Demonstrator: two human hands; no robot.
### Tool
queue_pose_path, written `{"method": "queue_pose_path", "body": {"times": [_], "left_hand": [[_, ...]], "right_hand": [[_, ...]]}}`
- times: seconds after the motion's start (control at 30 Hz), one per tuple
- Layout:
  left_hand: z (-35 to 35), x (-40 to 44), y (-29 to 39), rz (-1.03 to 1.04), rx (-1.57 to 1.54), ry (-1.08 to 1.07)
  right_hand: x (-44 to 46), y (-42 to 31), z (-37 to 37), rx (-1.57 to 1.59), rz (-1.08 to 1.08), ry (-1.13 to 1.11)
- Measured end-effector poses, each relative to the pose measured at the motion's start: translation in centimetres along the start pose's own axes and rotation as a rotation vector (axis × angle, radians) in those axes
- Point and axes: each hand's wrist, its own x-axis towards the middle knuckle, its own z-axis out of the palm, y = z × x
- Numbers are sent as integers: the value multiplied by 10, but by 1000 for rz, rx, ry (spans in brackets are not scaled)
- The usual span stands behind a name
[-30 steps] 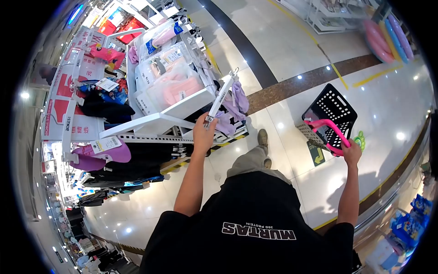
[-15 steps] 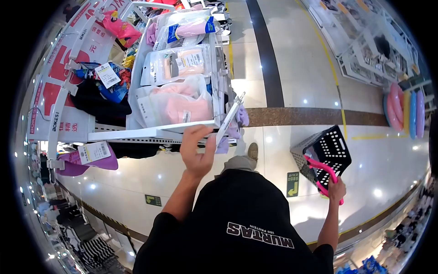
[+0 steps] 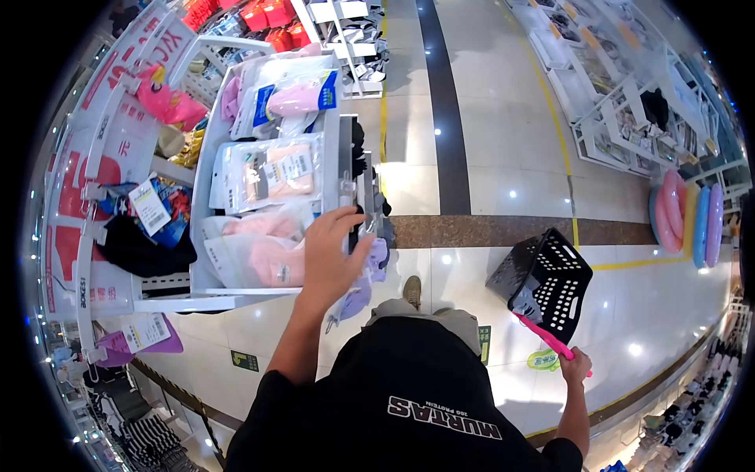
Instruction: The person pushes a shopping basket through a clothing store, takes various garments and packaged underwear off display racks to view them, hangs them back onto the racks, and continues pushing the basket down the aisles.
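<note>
My left hand (image 3: 336, 250) is over the right edge of a white shelf tray, its thumb and fingers apart, with nothing visible between them. Beside it in the tray lie a clear bag of pink clothing (image 3: 277, 262), a bag with a peach garment (image 3: 295, 175) and a blue-edged pack of pink cloth (image 3: 292, 101). Lilac garments (image 3: 358, 295) hang just below the hand. Around the pink handle (image 3: 546, 333) of a black perforated basket (image 3: 568, 271), the fingers of my right hand (image 3: 576, 366) are closed. Grey cloth (image 3: 527, 297) shows inside the tilted basket.
At the left, a purple cap (image 3: 161, 346) and dark clothing (image 3: 141, 245) hang from white rails. White display racks (image 3: 621, 118) stand at the upper right, near inflatable rings (image 3: 671, 212). A railing (image 3: 185, 401) runs along the lower left.
My left hand has left the white hanging bar and opened beside the tray. The basket's opening has turned, with my right hand still on its handle. The view has shifted along the shelf.
</note>
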Motion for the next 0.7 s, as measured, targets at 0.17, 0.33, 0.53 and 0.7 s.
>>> {"method": "queue_pose_path", "body": {"times": [0.17, 0.33, 0.53, 0.7], "left_hand": [[7, 8, 12, -78, 26, 23], [34, 26, 46, -135, -12, 97], [125, 53, 111, -163, -314, 2], [221, 73, 174, -94, -410, -476]], "right_hand": [[41, 53, -9, 46, -162, -121], [107, 93, -6, -20, -260, -100], [208, 118, -10, -190, -375, -154], [305, 94, -25, -73, -500, 8]]}}
